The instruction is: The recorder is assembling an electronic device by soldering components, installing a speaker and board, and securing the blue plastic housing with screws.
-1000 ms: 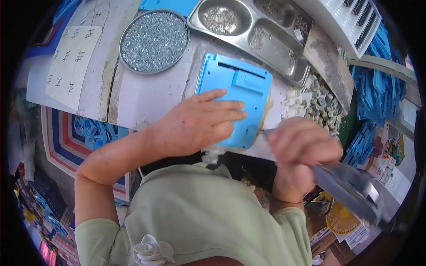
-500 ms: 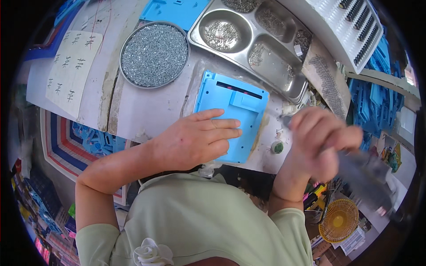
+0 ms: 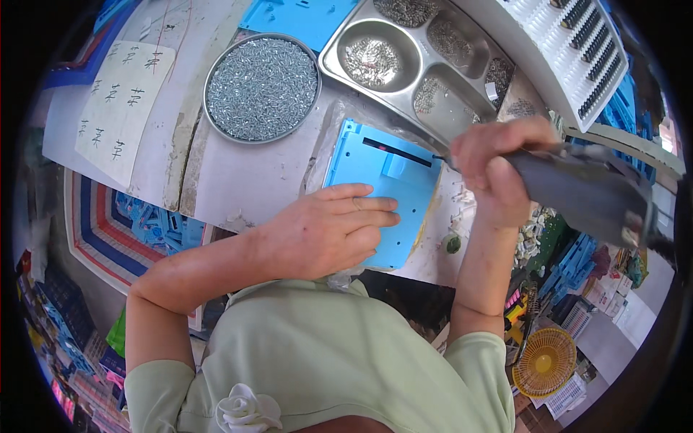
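Note:
A light-blue plastic case panel (image 3: 404, 224) with a long dark slot and small holes lies on the worktable. Spread over its lower left part is my left hand (image 3: 336, 231), fingers stretched out and flat. My right hand (image 3: 498, 166) is wrapped round a dark electric screwdriver (image 3: 585, 193), held nearly level. The driver's thin bit points left, its tip at the panel's upper right corner beside the slot's end. Whether the tip touches a screw there is too small to tell.
A round dish (image 3: 263, 141) full of silvery screws stands beyond the panel. Next to it is a steel compartment tray (image 3: 401, 98) with small metal parts. A white ridged tray (image 3: 559, 68) stands far right, a yellow basket (image 3: 517, 375) lower right, a striped container (image 3: 86, 224) at left.
My right hand has brought the screwdriver up and left, from right of the panel to its upper right corner. My left hand stays on the panel. The view has shifted slightly.

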### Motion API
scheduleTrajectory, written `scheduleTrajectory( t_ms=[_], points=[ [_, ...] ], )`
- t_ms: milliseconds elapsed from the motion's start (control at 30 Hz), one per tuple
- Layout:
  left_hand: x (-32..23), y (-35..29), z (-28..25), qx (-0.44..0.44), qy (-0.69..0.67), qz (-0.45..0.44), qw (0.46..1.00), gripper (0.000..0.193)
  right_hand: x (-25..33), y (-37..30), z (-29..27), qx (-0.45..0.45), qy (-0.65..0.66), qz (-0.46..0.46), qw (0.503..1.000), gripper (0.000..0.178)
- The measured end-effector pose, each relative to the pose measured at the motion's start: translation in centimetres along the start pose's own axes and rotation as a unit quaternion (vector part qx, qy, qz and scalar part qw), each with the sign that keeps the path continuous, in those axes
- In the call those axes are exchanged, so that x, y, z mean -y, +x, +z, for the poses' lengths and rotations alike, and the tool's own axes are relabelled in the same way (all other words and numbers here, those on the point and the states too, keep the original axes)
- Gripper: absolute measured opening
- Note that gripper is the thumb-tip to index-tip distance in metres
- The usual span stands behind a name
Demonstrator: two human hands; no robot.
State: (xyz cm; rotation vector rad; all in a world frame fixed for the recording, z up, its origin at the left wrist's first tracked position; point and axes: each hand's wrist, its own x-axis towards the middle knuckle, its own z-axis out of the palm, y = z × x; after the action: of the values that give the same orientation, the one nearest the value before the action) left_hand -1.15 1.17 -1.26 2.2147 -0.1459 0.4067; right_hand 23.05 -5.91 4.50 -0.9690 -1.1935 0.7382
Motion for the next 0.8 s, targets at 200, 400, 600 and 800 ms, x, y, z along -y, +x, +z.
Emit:
scheduleTrajectory(
  t_ms=[200, 400, 600, 800],
  points=[
    [-0.6, 0.0, -0.4, -0.083, -0.086, -0.068, 0.991, 0.016, 6.1, -0.5, 4.4, 0.045, 0.131, -0.026, 0.990, 0.029],
    [-1.0, 0.0, -1.7, -0.173, -0.080, -0.152, 0.970, 0.015, 4.2, -0.3, 7.3, 0.058, 0.142, -0.052, 0.987, 0.030],
    [-0.5, -0.6, -2.4, -0.188, -0.008, -0.140, 0.972, 0.019, 3.2, 0.5, 8.0, 0.098, 0.098, -0.058, 0.989, 0.030],
    [3.2, -0.2, -7.8, -0.245, 0.216, -0.167, 0.930, 0.023, 1.8, 2.4, 7.6, 0.073, 0.079, -0.062, 0.992, 0.021]
  ],
)
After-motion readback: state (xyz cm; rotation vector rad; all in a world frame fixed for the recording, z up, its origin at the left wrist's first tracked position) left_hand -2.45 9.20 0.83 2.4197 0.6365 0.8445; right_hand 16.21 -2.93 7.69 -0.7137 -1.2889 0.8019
